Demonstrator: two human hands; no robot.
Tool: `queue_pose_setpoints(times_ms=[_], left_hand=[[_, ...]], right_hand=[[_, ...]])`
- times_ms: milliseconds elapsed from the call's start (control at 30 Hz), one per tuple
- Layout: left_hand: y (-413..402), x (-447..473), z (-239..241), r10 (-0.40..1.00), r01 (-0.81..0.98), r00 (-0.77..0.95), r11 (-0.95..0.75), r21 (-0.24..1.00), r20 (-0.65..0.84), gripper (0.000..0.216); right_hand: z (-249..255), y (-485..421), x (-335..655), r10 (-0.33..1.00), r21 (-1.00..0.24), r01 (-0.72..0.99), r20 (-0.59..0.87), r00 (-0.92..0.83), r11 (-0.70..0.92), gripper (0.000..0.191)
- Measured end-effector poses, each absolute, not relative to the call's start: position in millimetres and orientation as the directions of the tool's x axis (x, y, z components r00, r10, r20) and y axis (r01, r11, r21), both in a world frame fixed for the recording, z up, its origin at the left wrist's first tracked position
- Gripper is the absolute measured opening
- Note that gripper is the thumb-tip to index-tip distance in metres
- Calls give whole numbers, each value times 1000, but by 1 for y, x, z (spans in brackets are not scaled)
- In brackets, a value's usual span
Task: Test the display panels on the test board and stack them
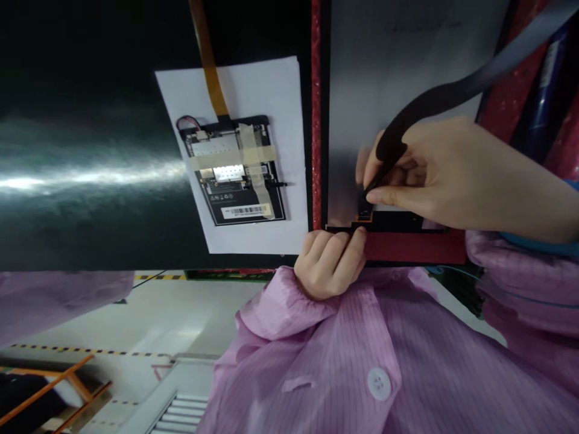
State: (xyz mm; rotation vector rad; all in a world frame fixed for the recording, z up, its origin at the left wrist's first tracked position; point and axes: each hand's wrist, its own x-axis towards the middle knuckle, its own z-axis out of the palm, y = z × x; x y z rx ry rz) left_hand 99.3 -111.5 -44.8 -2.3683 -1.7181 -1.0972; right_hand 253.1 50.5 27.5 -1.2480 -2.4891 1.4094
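My right hand point(420, 175) pinches the end of a dark flat ribbon cable point(434, 99) between thumb and fingers. That end sits at a small black connector with an orange edge point(364, 215), on the lower edge of a grey display panel point(362, 72). Whether the two are joined is hidden by the fingers. My left hand point(332, 262) is closed, its curled fingers at the panel's lower edge, with the index fingertip just below the connector. Anything inside its grip is hidden. The cable curves away to the upper right.
Left of the panel, a circuit board with a battery point(233, 172), taped together, lies on white paper point(185, 96). An orange flex cable point(210, 66) runs up from it. A red padded strip point(316, 120) divides the two areas. Another pink sleeve point(63, 298) shows at left.
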Motion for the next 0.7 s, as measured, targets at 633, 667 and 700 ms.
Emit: queue_pose_setpoints(times_ms=[633, 667, 700], left_hand=[[-105, 103, -40, 821, 888, 154, -359, 286, 550, 53], [-105, 103, -40, 821, 888, 155, -359, 287, 549, 55], [-105, 103, -40, 823, 888, 155, -358, 288, 546, 56]], right_hand=[[28, 39, 257, 662, -693, 637, -305, -685, 339, 14], [29, 37, 258, 679, -671, 658, -308, -667, 342, 16], [31, 35, 261, 709, -646, 681, -295, -640, 346, 18]])
